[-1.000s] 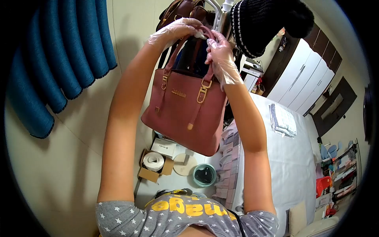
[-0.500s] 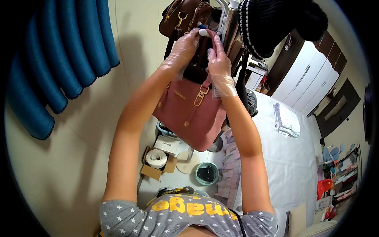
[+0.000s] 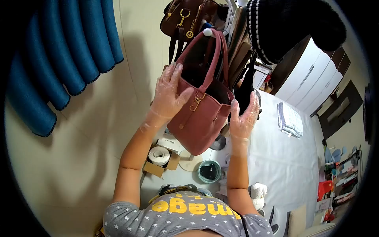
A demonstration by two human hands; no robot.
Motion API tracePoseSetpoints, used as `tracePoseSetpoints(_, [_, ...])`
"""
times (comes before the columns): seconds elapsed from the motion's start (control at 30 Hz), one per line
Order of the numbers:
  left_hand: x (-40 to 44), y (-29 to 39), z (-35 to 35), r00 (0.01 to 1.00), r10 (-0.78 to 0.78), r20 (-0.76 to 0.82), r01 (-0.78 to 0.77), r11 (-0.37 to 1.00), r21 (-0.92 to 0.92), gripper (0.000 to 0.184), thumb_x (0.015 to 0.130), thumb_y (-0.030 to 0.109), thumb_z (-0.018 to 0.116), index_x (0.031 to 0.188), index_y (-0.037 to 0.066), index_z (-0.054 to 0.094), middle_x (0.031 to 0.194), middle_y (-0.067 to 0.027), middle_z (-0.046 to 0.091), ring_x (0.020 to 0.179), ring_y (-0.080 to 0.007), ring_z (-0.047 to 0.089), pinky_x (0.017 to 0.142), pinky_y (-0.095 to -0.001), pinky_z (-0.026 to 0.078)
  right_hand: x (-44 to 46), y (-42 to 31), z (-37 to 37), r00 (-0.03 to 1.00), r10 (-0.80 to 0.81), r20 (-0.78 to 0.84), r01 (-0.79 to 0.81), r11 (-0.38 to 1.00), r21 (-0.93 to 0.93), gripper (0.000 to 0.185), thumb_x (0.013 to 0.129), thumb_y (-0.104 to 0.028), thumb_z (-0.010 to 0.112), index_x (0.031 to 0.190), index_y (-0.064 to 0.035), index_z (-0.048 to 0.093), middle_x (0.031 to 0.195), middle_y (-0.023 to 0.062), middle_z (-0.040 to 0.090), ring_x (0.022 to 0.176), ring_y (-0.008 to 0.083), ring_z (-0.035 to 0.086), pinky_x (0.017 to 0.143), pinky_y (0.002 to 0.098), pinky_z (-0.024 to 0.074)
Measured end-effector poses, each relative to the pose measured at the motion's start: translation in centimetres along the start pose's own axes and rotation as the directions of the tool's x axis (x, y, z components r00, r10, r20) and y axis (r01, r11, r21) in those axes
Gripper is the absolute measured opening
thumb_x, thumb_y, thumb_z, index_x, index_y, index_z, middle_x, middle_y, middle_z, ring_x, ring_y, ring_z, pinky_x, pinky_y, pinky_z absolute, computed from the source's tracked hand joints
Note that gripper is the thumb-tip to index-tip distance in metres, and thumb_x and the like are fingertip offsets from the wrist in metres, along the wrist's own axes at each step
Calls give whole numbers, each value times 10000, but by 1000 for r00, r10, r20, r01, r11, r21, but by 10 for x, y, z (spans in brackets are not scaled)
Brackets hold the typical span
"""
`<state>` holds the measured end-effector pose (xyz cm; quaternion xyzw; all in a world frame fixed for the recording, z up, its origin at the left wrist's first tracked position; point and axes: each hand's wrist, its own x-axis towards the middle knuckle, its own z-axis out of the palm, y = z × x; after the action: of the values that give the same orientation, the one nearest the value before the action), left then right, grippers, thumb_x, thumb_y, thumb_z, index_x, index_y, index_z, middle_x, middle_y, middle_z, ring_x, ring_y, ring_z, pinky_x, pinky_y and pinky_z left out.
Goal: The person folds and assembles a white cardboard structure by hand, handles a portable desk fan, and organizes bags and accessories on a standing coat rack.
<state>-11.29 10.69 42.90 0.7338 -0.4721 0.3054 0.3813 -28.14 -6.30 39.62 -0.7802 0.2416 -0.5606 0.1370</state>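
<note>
A pink handbag (image 3: 201,126) hangs by its two handles from the white-tipped peg (image 3: 208,32) of a rack, its top gaping. My left hand (image 3: 167,93), in a clear plastic glove, is at the bag's left upper side with fingers spread; the thumb lies over the front. On the other side, my right hand (image 3: 243,118), gloved the same way, has its fingers apart beside the bag's right edge. Whether those fingertips touch the bag I cannot tell. Behind the pink bag hangs a dark brown handbag (image 3: 189,17) with gold-coloured fittings.
A black knit hat (image 3: 272,27) hangs at upper right. Below are an open cardboard box (image 3: 154,169) holding a white roll, and a teal bin (image 3: 209,172). A white-covered bed (image 3: 284,170) with folded cloth (image 3: 290,119) lies to the right; blue curtain (image 3: 79,51) hangs left.
Both hands have let go of the pink bag's handles near the peg and moved down to its sides. The bag now hangs from the peg, turned somewhat, with its opening in view.
</note>
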Motion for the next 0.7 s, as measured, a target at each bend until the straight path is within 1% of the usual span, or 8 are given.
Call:
tracePoseSetpoints(0.1, [-10, 22, -8, 998, 54, 25, -51, 994, -95, 731, 827, 496, 563, 1375, 52, 368, 1387, -242, 351, 1267, -420, 339, 1059, -506, 234, -6, 8, 9, 995, 59, 82, -62, 997, 45, 653, 859, -303, 596, 1352, 39, 340, 1362, 231, 383, 1260, 384, 352, 1047, 438, 278])
tracePoseSetpoints(0.17, [-17, 40, -5, 987, -23, 162, 20, 1000, 16, 752, 808, 533, 564, 1396, 115, 352, 1413, -231, 315, 1278, -436, 311, 1039, -573, 217, -6, 14, 20, 994, -32, 106, 24, 996, 84, 620, 879, -277, 569, 1359, 35, 330, 1347, 239, 403, 1250, 386, 373, 1047, 420, 292])
tracePoseSetpoints(0.23, [-20, 39, 4, 982, -21, 185, 13, 999, 43, 743, 819, 528, 559, 1408, 134, 336, 1442, -202, 284, 1319, -392, 277, 1087, -522, 173, -2, 15, 25, 983, 53, 175, -94, 967, 236, 578, 886, -255, 558, 1363, -2, 349, 1329, 230, 435, 1223, 382, 415, 1031, 415, 317])
tracePoseSetpoints(0.33, [-28, 40, 14, 986, 15, 166, -30, 995, 91, 703, 813, 499, 575, 1402, 183, 357, 1445, -188, 280, 1322, -395, 267, 1039, -635, 127, 2, 18, 28, 972, 108, 207, -169, 937, 305, 501, 880, -240, 572, 1310, -20, 440, 1284, 219, 492, 1198, 363, 453, 1011, 402, 341])
tracePoseSetpoints(0.43, [-32, 43, 12, 990, 19, 143, -37, 992, 125, 673, 829, 495, 554, 1389, 165, 378, 1433, -182, 303, 1305, -394, 290, 1047, -604, 146, 6, 21, 19, 919, 111, 379, -227, 933, 279, 418, 875, -227, 583, 1231, -16, 527, 1231, 211, 540, 1180, 347, 478, 995, 391, 357])
tracePoseSetpoints(0.5, [-34, 44, 10, 991, 22, 130, -37, 993, 112, 661, 834, 488, 550, 1381, 153, 388, 1423, -183, 318, 1293, -394, 304, 1049, -585, 160, 7, 17, 13, 940, 92, 328, -185, 947, 263, 340, 874, -211, 584, 1137, 4, 593, 1120, 201, 607, 1089, 326, 552, 936, 361, 410])
tracePoseSetpoints(0.6, [-38, 38, 9, 994, 55, 99, -63, 994, 85, 642, 842, 475, 546, 1366, 130, 408, 1405, -183, 345, 1270, -393, 330, 1052, -547, 186, 9, 22, 9, 872, 187, 452, -372, 853, 366, 290, 870, -184, 592, 1070, 23, 628, 972, 140, 665, 879, 189, 627, 811, 275, 463])
tracePoseSetpoints(0.7, [-41, 34, 9, 992, 94, 79, -100, 992, 73, 626, 855, 477, 535, 1350, 111, 425, 1394, -181, 361, 1264, -387, 341, 1057, -510, 207, 11, 23, 7, 783, 224, 580, -549, 686, 477, 317, 863, -174, 613, 1118, 15, 610, 954, 84, 661, 855, 110, 585, 795, 254, 459])
